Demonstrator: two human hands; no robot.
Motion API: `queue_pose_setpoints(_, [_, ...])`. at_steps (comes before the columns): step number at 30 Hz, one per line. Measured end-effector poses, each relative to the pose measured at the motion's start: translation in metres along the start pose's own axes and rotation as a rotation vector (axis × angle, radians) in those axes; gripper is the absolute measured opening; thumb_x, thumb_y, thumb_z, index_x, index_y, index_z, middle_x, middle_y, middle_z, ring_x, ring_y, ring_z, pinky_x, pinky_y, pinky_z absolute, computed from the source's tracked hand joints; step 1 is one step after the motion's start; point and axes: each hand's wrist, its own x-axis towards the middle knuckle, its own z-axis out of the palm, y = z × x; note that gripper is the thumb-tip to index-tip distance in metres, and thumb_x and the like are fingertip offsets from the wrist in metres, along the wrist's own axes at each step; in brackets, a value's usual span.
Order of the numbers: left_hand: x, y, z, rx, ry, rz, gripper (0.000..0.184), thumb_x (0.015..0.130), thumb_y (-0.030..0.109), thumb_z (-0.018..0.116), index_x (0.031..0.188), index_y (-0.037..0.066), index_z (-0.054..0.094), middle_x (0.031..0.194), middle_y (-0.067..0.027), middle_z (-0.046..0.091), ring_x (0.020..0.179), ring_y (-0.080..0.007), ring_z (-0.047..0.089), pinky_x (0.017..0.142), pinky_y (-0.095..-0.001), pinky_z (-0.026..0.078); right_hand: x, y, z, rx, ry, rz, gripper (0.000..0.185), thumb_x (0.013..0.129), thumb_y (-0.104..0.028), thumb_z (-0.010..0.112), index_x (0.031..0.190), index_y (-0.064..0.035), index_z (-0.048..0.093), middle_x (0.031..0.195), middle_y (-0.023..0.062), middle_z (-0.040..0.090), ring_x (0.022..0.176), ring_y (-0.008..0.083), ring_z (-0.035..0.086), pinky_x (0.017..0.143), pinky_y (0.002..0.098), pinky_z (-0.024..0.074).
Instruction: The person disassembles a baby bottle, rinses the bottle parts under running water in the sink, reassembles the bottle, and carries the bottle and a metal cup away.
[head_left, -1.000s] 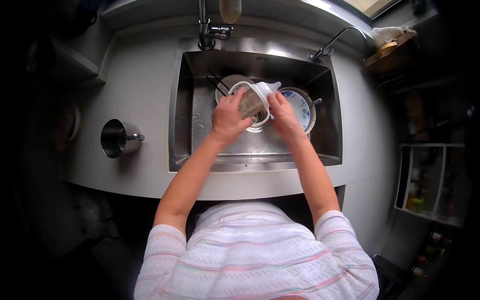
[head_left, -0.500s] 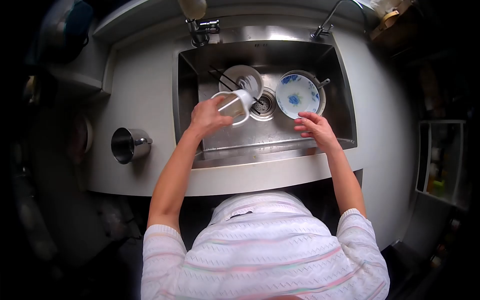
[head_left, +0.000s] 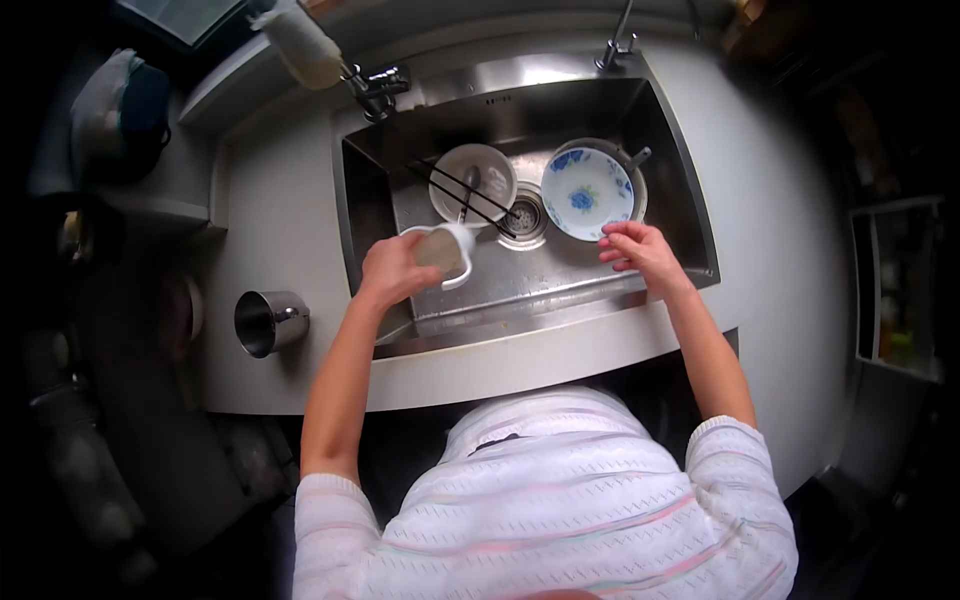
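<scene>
My left hand (head_left: 392, 270) grips a white cup (head_left: 458, 245) with a handle, tilted over the left part of the steel sink (head_left: 520, 305). Behind the cup lies a white bowl (head_left: 448, 163) with a spoon (head_left: 471, 180) in it. Two dark chopsticks (head_left: 478, 192) slant across that bowl toward the drain (head_left: 524, 217). On the right, a white bowl with blue flowers (head_left: 583, 198) sits on another round vessel (head_left: 639, 190), from which a handle sticks out. My right hand (head_left: 640, 255) hovers at the flowered bowl's near rim, fingers slightly bent and holding nothing; whether it touches the rim I cannot tell.
On the counter left of the sink rests a steel mug (head_left: 270, 323). A faucet (head_left: 376, 92) with a pale covering stands at the back left, and a thin curved tap (head_left: 612, 52) at the back right. The sink's front edge lies beneath my forearms.
The view has shifted and turned slightly. My left hand has drawn the cup back toward me and left, off the bowl, so the spoon shows more. My right hand stays by the flowered bowl.
</scene>
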Motion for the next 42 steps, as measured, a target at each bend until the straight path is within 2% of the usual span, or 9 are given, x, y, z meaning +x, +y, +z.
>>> queue_pose_setpoints(7, [-0.011,0.0,0.004,-0.346,-0.015,0.006,0.06,0.056,0.034,0.068,0.11,0.008,0.066,0.094,-0.015,0.069,0.086,-0.0293,0.066,0.081,-0.0372,0.051,-0.009,0.004,-0.002,0.015,-0.035,-0.002,0.026,0.091,-0.021,0.059,0.11,-0.0032,0.06,0.095,0.0046,0.066,0.079,0.011,0.065,0.063,0.0223,0.0473])
queue_pose_setpoints(11, [0.006,-0.005,0.018,0.189,-0.002,-0.058,0.065,0.056,0.029,0.072,0.116,0.006,0.064,0.093,-0.0125,0.069,0.084,-0.0223,0.067,0.077,-0.0326,0.051,-0.001,0.013,-0.006,0.004,0.013,0.024,0.027,0.091,-0.022,0.059,0.111,-0.0034,0.06,0.094,0.0051,0.067,0.078,0.011,0.065,0.064,0.0233,0.0491])
queue_pose_setpoints(14, [-0.017,0.013,0.002,-0.627,-0.057,-0.007,0.066,0.057,0.026,0.074,0.118,0.005,0.062,0.092,-0.0103,0.069,0.083,-0.016,0.065,0.075,-0.0292,0.051,-0.009,0.014,-0.012,0.104,-0.032,0.006,0.025,0.09,-0.02,0.059,0.109,-0.0036,0.061,0.093,0.0047,0.067,0.076,0.0105,0.065,0.062,0.0208,0.0479])
queue_pose_setpoints(22, [0.003,0.0,0.026,0.026,0.097,-0.04,0.065,0.056,0.024,0.075,0.117,0.008,0.064,0.094,-0.0101,0.069,0.085,-0.0177,0.066,0.076,-0.0281,0.051,-0.006,0.019,0.006,0.029,-0.018,0.036,0.026,0.091,-0.023,0.059,0.109,-0.0049,0.061,0.092,0.003,0.066,0.076,0.011,0.065,0.061,0.0229,0.0485])
queue_pose_setpoints(26, [-0.019,0.012,0.007,-0.9,-0.042,-0.07,0.064,0.059,0.019,0.076,0.117,-0.003,0.061,0.1,-0.0107,0.067,0.088,-0.0167,0.064,0.077,-0.0275,0.05,-0.015,0.015,-0.001,0.112,-0.067,0.02,0.024,0.091,-0.02,0.059,0.109,-0.0038,0.06,0.091,0.0036,0.066,0.076,0.0114,0.066,0.062,0.0225,0.0505])
queue_pose_setpoints(31, [-0.016,0.0,0.015,-0.846,0.053,-0.027,0.066,0.058,0.021,0.076,0.118,-0.002,0.061,0.102,-0.0106,0.067,0.09,-0.0162,0.064,0.081,-0.0273,0.049,-0.012,0.018,0.003,0.117,-0.062,0.008,0.021,0.091,-0.02,0.059,0.106,-0.0049,0.061,0.09,0.0036,0.066,0.075,0.0114,0.066,0.06,0.0223,0.0492])
queue_pose_setpoints(34, [-0.001,-0.001,0.021,-0.045,0.124,-0.065,0.064,0.059,0.019,0.076,0.117,-0.002,0.061,0.101,-0.0094,0.067,0.089,-0.0153,0.064,0.08,-0.0264,0.049,-0.006,0.019,0.007,0.037,-0.006,0.034,0.021,0.091,-0.02,0.058,0.106,-0.0052,0.061,0.09,0.0029,0.066,0.075,0.0111,0.065,0.059,0.0227,0.0486])
queue_pose_setpoints(38, [-0.022,0.006,0.011,-0.975,-0.009,-0.019,0.064,0.06,0.022,0.077,0.117,-0.002,0.061,0.102,-0.0106,0.067,0.089,-0.0161,0.064,0.078,-0.0275,0.049,-0.016,0.025,0.005,0.079,-0.029,0.062,0.021,0.091,-0.02,0.058,0.106,-0.0057,0.061,0.09,0.0029,0.066,0.075,0.0116,0.065,0.059,0.0231,0.0483])
queue_pose_setpoints(42, [-0.012,-0.017,0.025,-0.611,0.086,-0.024,0.064,0.062,0.02,0.075,0.12,-0.002,0.059,0.103,-0.0114,0.066,0.091,-0.0148,0.063,0.08,-0.0273,0.05,-0.013,0.02,0.01,0.13,-0.064,0.003,0.02,0.092,-0.019,0.059,0.106,-0.0046,0.061,0.089,0.0034,0.066,0.074,0.0113,0.065,0.059,0.0223,0.0501])
